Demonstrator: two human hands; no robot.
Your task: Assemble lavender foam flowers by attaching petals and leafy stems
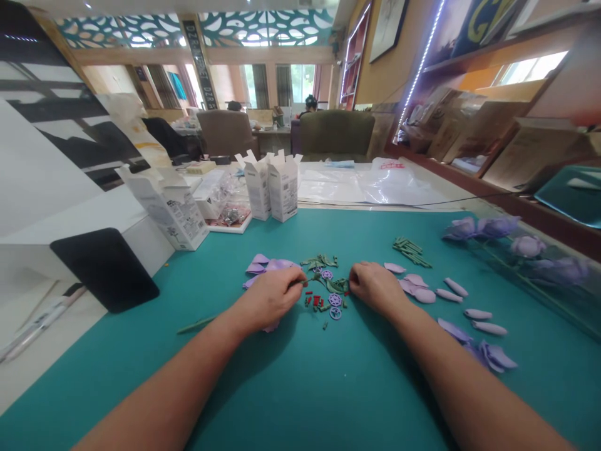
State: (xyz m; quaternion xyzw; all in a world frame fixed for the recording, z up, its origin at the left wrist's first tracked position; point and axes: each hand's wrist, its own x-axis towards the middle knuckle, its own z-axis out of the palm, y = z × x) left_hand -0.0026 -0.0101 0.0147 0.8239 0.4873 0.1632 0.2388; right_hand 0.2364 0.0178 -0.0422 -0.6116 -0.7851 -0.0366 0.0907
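Note:
My left hand is closed on a thin green flower stem. One end shows left of my forearm, and a tip seems to come out past my fingers. My right hand is pinched at the right edge of the small parts; what is between its fingertips is hidden. Between my hands lie purple wheel-shaped pieces, small red pieces and green leaf pieces. Purple petal pieces lie beside and partly behind my left hand. More pale purple petals lie right of my right hand.
Green sticks and elongated purple pieces lie on the teal mat. Assembled purple flowers rest at right. White boxes stand behind, a black tablet-like panel at left. Two people sit beyond chairs.

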